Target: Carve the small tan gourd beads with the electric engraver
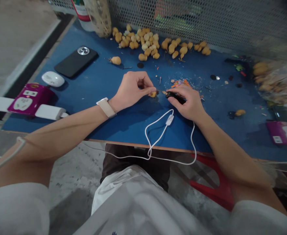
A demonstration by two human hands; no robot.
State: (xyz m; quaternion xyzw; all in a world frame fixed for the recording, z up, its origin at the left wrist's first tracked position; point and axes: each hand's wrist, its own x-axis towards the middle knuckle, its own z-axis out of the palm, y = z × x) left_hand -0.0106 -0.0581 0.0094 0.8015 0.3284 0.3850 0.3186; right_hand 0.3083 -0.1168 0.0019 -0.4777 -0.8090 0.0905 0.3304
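My left hand (pixel 136 88) is above the blue table (pixel 124 124), its thumb and fingers closed on a small yellow-orange gourd (pixel 153 94) that they partly hide. My right hand (pixel 188 101) grips a black-handled tool (pixel 175 97) with a brass-coloured metal end, which points left at the gourd. A thin dark tip spans the narrow gap between the hands; whether it touches the gourd I cannot tell. A white cord (pixel 147 130) with an inline switch (pixel 169 119) comes out below my right hand and loops over the table's front edge. Orange scraps (pixel 182 82) lie just behind my right hand.
Many small gourds (pixel 147 40) are piled along the perforated metal panel (pixel 207 26). A single gourd (pixel 115 60) lies apart. At left are a black phone (pixel 76 62), white case (pixel 52 79) and purple socket block (pixel 32 98). A bagged heap (pixel 278 81) sits at right.
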